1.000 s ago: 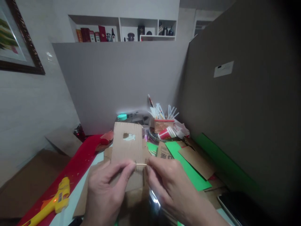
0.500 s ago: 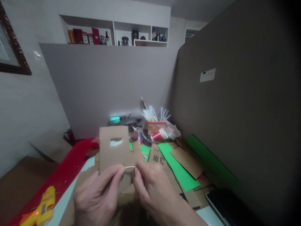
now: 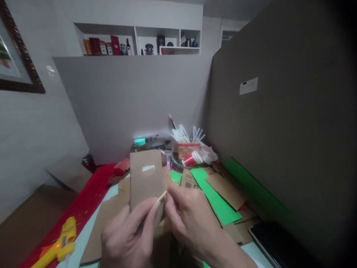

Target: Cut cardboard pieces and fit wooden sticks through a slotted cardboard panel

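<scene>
A brown cardboard piece (image 3: 146,178) with a small rectangular window cut near its top stands upright in front of me. My left hand (image 3: 126,238) pinches its lower edge together with a thin wooden stick (image 3: 162,196). My right hand (image 3: 192,225) pinches the other end of that stick beside the cardboard's right edge. The stick lies slanted, its right end higher. Fingers of both hands are closed.
A yellow glue gun (image 3: 57,247) lies on a red sheet (image 3: 83,208) at the lower left. Green paper (image 3: 216,201), cardboard scraps (image 3: 225,190), a box of glue sticks (image 3: 188,147) and a red cup (image 3: 191,159) crowd the desk. Grey partition (image 3: 131,100) and cardboard wall (image 3: 279,123) enclose it. A dark phone (image 3: 276,243) lies right.
The stick has tilted from level to slanted, and the cardboard piece has turned narrower toward me. Both hands stay pinched on them; the view shifted slightly.
</scene>
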